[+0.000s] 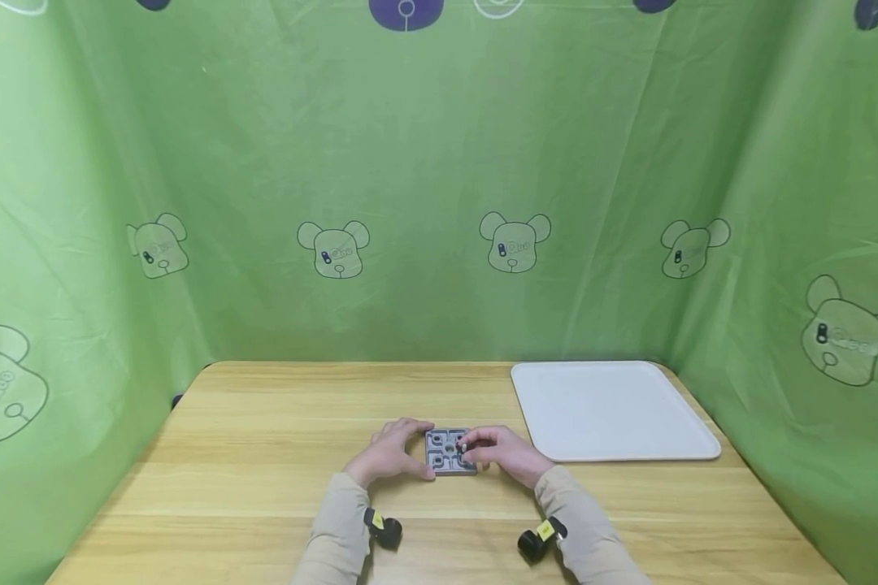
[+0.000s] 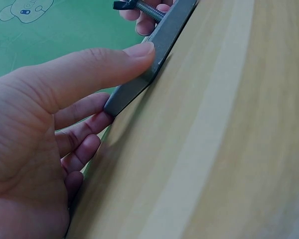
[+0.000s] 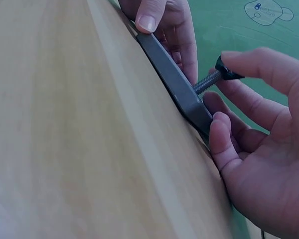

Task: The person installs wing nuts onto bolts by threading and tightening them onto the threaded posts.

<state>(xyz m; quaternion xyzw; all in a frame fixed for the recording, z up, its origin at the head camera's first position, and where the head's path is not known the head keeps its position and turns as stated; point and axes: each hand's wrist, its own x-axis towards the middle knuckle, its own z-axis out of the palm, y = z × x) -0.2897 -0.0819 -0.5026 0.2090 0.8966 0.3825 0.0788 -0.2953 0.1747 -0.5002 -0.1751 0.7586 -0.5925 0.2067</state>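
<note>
A square grey plate [image 1: 450, 471] with recessed shapes and several round holes lies flat on the table. My left hand [image 1: 389, 453] grips it from the left, the thumb on its near edge and the fingers at its far edge. At the plate's right side, my right hand [image 1: 508, 452] holds a screw [image 3: 208, 83] by its dark, wide head. The screw's threaded shaft stands nearly upright, its lower end hidden at the plate's top. In the right wrist view, the lower fingers of that hand touch the plate's side.
A white tray [image 1: 615, 410] lies at the back right of the wooden table [image 1: 263, 422]. Green curtains [image 1: 424, 317] with bear-head prints enclose the table at the back and both sides. A small black camera is strapped to each forearm.
</note>
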